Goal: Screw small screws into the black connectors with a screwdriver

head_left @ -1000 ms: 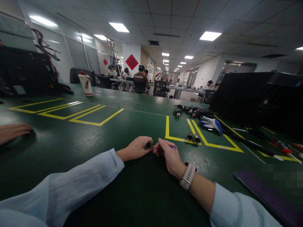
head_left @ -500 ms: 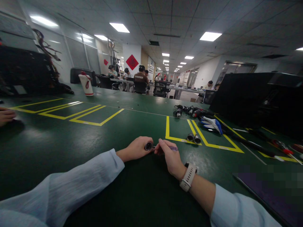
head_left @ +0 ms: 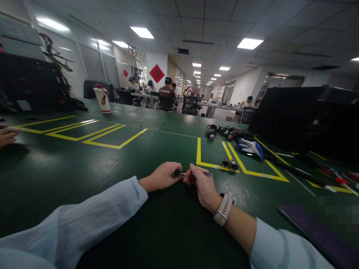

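Note:
My left hand [head_left: 164, 175] is closed around a round metal connector [head_left: 176, 173], its dark open end facing up and towards me. In the fingers of my right hand [head_left: 202, 186] is a slim screwdriver [head_left: 208, 174] with a purplish, see-through handle. Its thin shaft points left and reaches the connector's rim or face; exactly where the tip sits is too small to tell. Two similar metal connector shells [head_left: 229, 163] stand side by side on the green table [head_left: 157, 149], to the right of my hands.
Cabled connectors [head_left: 211, 133] and a blue-and-white glove [head_left: 250, 147] lie at the right. Further right are red-handled tools [head_left: 335, 175] and a dark purple flat item [head_left: 314, 231]. A white cup [head_left: 102, 99] stands at the far left. Another person's hand [head_left: 7, 137] is at the left edge.
My right fingers have shifted slightly around the screwdriver, and more of its shaft shows by the connector. My left hand stays almost still. The other person's hand at the left has moved slightly.

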{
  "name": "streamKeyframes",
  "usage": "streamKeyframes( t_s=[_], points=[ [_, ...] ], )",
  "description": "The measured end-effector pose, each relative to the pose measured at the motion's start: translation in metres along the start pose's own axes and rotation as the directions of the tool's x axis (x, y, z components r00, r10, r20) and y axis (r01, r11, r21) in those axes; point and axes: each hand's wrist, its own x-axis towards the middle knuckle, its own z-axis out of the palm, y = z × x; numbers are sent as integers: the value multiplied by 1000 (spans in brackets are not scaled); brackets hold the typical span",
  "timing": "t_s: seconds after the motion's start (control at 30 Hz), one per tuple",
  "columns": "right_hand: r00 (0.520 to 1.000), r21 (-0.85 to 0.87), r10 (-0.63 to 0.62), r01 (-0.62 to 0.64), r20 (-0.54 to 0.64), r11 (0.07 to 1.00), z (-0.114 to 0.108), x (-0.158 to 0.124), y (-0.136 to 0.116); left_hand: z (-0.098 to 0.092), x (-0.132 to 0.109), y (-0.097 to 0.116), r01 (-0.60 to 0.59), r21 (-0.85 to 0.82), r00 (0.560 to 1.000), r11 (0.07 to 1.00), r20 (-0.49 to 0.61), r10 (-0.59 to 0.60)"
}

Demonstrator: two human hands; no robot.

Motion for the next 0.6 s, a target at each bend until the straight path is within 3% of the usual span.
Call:
streamKeyframes(
  t_s=[0.33,0.53,0.6],
  points=[
    [998,96,64,-66,22,993,1,0,-2,0,0,-3,13,-80,1000,997,-15,-14],
    [988,-167,-148,155,51,974,2,-4,-1,-2,0,1,46,-47,999,998,22,-45],
    [984,-231,-166,176,62,957,2,-4,-1,-3,0,4,46,-41,998,998,40,-45]
  ],
)
